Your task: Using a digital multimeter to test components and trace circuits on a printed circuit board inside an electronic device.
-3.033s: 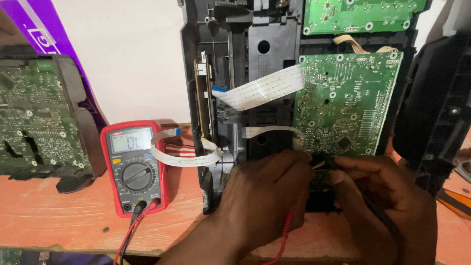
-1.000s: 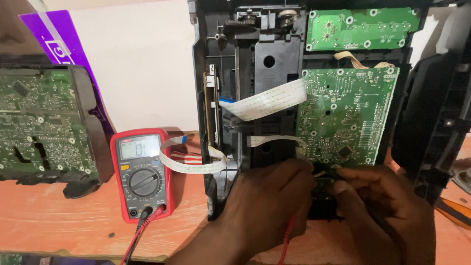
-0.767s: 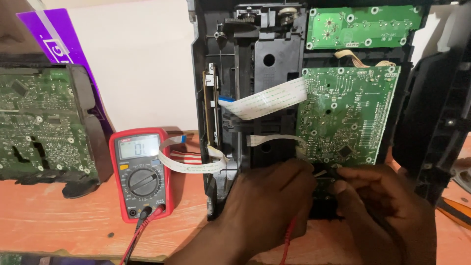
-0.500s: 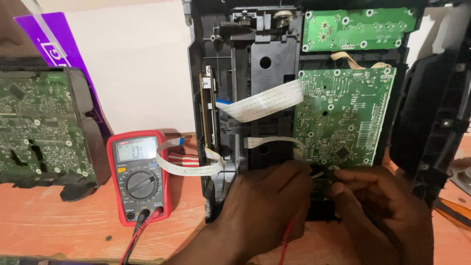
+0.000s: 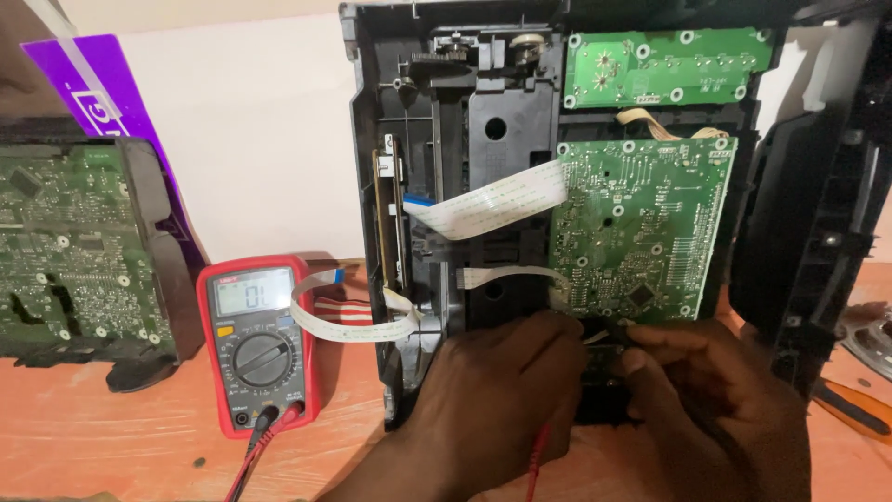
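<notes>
Almost nothing has moved since the earlier frames: both hands stay at the same spot, and only the view has shifted a little. At the far left, a green circuit board in a dark frame (image 5: 70, 251) stands upright on the desk (image 5: 102, 437), leaning near a purple and white box (image 5: 214, 139) behind it. Next comes the red multimeter (image 5: 258, 344), lying face up so its display can be read, with a red and a black lead (image 5: 249, 455) plugged in at the bottom. A white ribbon cable (image 5: 348, 321) curls from beside it to the black plastic chassis (image 5: 465, 223), which stands upright so that its back side is open for work. On this chassis sits the large green board (image 5: 641, 228), with a smaller green board (image 5: 669, 70) above. The left hand (image 5: 497, 395) and the right hand (image 5: 711, 386) meet just under the large board; their fingers are clenched around thin probe tips, it seems, pressing them to the lower edge of the board, though the tips are mostly hidden. A red wire (image 5: 537, 460) hangs below the left hand.
</notes>
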